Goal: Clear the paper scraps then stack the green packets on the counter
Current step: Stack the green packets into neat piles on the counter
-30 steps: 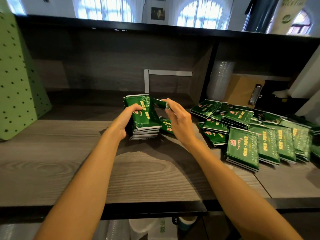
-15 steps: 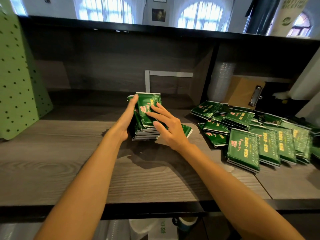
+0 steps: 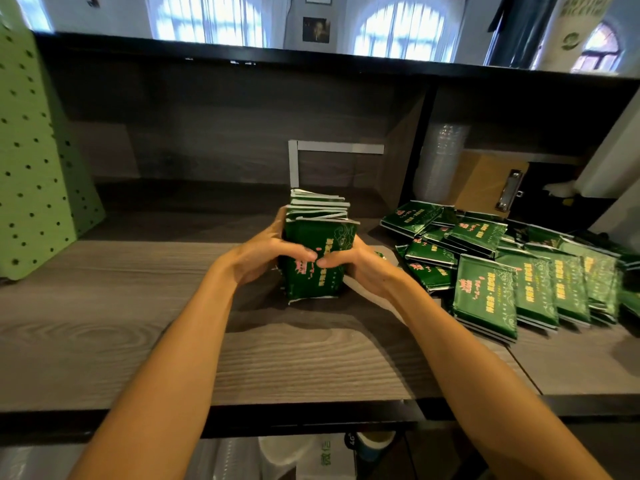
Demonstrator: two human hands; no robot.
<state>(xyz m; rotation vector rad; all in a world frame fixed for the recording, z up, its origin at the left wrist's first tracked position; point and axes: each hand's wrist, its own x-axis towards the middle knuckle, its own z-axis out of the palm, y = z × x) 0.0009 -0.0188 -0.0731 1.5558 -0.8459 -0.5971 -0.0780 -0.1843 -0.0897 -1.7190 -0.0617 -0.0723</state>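
Half a second ago the stack of packets [image 3: 320,244] lay flat and the right hand [image 3: 363,268] was laying one more on top. Now it and the left hand [image 3: 261,252] both grip the stack, fingers curled round its sides. The stack stands on edge on the bench [image 3: 138,323], probably to square it. Many loose packets [image 3: 485,292] wait just right.

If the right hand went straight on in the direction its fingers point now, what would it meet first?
Probably the left hand: fingers of the right hand curl leftward across the bundle of green foil packets, almost touching the left fingertips.
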